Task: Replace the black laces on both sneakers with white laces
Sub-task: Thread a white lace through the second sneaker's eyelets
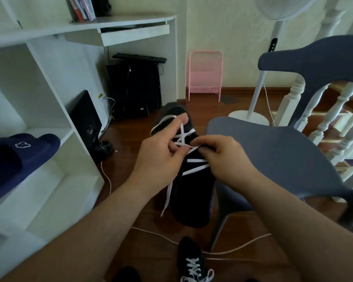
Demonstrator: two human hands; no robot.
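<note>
Nearly done — floor sneaker (193, 261) wears white; both hands, left hand (163, 153) and right hand (220, 157), pinch the white lace (194, 167) mid-way up the held sneaker (194, 196).

**Count of what is in view**

Two hands: a left hand (161, 157) and a right hand (222, 157), both at the laces.

Two black sneakers: one held sneaker (194, 192) up between the hands, and a second sneaker (192, 261) on the floor at the bottom edge.

White laces on both: the held sneaker's white lace (194, 169) shows about five bands across the upper and one loose end hanging; the floor sneaker's lace (194, 267) is crossed and tied.

One grey chair (283, 155).

One navy slipper (18, 159) on the shelf.

One pink folding rack (205, 76) by the wall.

One white standing fan (259, 98).

One keyboard (140, 57) atop one black computer tower (134, 88).

One white cable (243, 244) across the floor.
</note>
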